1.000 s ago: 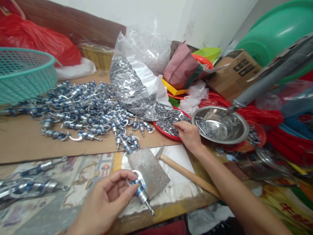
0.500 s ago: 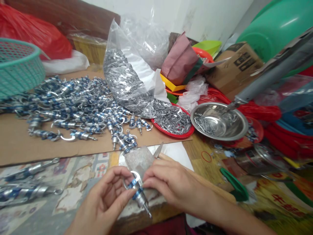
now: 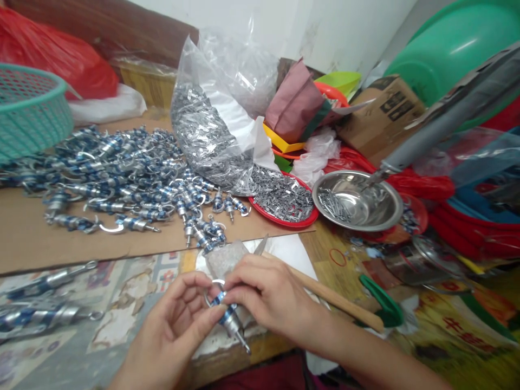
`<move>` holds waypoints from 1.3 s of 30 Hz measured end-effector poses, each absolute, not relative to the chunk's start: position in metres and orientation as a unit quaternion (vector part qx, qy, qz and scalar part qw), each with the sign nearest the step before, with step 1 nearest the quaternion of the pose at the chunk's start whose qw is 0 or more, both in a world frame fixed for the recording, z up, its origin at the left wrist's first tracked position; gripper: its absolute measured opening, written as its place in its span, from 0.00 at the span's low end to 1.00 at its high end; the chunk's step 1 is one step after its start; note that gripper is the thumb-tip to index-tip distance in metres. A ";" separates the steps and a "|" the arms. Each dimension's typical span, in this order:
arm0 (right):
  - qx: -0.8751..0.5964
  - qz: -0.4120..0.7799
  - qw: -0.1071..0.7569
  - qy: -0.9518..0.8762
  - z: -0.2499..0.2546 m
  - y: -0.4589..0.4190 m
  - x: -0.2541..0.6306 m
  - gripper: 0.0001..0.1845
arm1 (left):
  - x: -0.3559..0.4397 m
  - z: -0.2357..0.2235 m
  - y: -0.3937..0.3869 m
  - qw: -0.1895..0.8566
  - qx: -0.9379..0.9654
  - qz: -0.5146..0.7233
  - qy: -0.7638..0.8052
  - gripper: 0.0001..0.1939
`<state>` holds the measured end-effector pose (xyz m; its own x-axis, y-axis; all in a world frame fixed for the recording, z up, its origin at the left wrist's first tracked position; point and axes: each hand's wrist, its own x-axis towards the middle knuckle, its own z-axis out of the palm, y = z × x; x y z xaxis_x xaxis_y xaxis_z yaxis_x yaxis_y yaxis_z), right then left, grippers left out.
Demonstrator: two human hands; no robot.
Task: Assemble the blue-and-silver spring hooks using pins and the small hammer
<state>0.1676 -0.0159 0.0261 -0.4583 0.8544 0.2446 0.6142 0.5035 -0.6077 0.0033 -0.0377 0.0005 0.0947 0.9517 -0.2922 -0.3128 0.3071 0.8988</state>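
Note:
A silver-and-blue metal fitting [image 3: 231, 320] with a curved hook and a thin stem is held in front of me, its stem pointing down and right. My left hand [image 3: 179, 317] grips it from the left between thumb and fingers. From the right, my right hand [image 3: 264, 295] pinches at its upper blue part; whether a small piece is between those fingertips is hidden. Just behind the hands lies a grey block [image 3: 225, 256]. A wooden-handled tool [image 3: 337, 298] with a pointed metal tip lies partly under my right hand.
Many similar fittings are heaped on cardboard [image 3: 32, 238]. Behind are a clear bag of small metal pieces [image 3: 207, 130] and a red plate [image 3: 280, 222] of them. A steel bowl [image 3: 357, 219] holds pins. A grey bar [image 3: 442, 119] slants over the right side. Larger fittings [image 3: 44, 317] appear at left.
My right hand has shifted slightly left and up, with its fingers further over the fitting's top. More of the wooden handle shows. The left hand keeps its hold.

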 end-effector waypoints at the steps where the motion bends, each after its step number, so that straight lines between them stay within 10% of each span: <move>1: -0.448 0.224 0.276 -0.820 0.025 -0.016 0.168 0.02 | 0.002 -0.002 -0.037 0.680 0.329 0.462 0.465 0.17; 12: -0.443 0.177 0.446 -0.757 0.017 -0.027 0.189 0.10 | 0.005 -0.002 -0.041 0.717 0.224 0.432 0.499 0.26; 19: -0.598 0.140 0.162 -0.773 0.005 -0.027 0.254 0.09 | 0.004 0.003 -0.042 0.715 0.242 0.423 0.502 0.28; 26: -0.532 0.113 0.267 -0.796 0.032 -0.051 0.243 0.15 | 0.004 0.008 -0.044 0.738 0.246 0.417 0.470 0.24; 39: -0.431 0.066 0.173 -0.883 0.055 -0.064 0.219 0.26 | 0.003 0.009 -0.043 0.732 0.240 0.411 0.487 0.30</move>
<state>0.2186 -0.0640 0.0545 -0.5691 0.7835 0.2494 0.7377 0.6205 -0.2661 0.0029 -0.0426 0.0089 0.1874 0.8356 -0.5164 -0.3689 0.5471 0.7514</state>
